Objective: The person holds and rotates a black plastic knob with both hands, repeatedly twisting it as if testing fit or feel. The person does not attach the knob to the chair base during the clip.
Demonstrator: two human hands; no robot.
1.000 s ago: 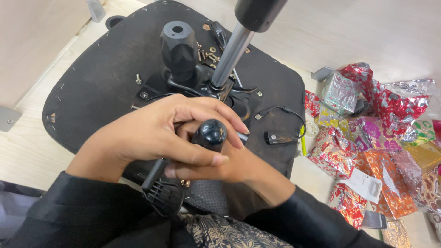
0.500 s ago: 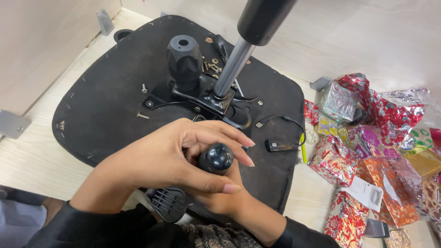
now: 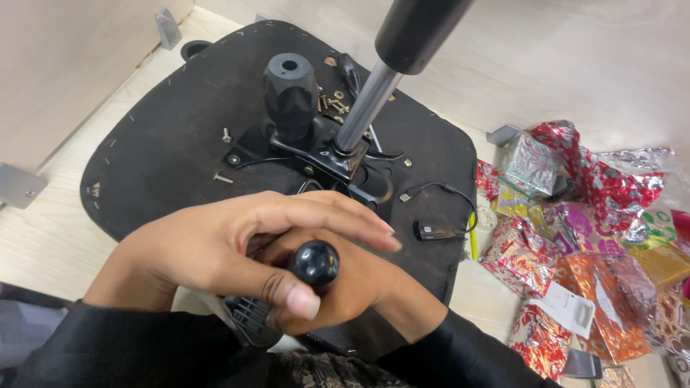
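Observation:
An upturned black chair seat (image 3: 172, 158) lies on the light wooden surface, with its metal mechanism plate (image 3: 323, 154), a black ribbed knob (image 3: 290, 93) and a gas cylinder (image 3: 381, 79) rising toward me. My left hand (image 3: 215, 244) and my right hand (image 3: 352, 287) are wrapped together around a lever with a round black ball end (image 3: 314, 264), near the seat's front edge. The left thumb presses just below the ball. The lever's shaft is hidden by my fingers.
Loose screws (image 3: 224, 177) lie on the seat underside. A small black cable (image 3: 438, 215) trails off the seat's right edge. Several shiny foil-wrapped boxes (image 3: 582, 237) are piled at the right. Metal brackets (image 3: 18, 187) sit at the left wall.
My view has drawn closer and shifted; both hands stay clasped on the ball-ended lever, now lower in view, and the left fingers have stretched out further across the right hand.

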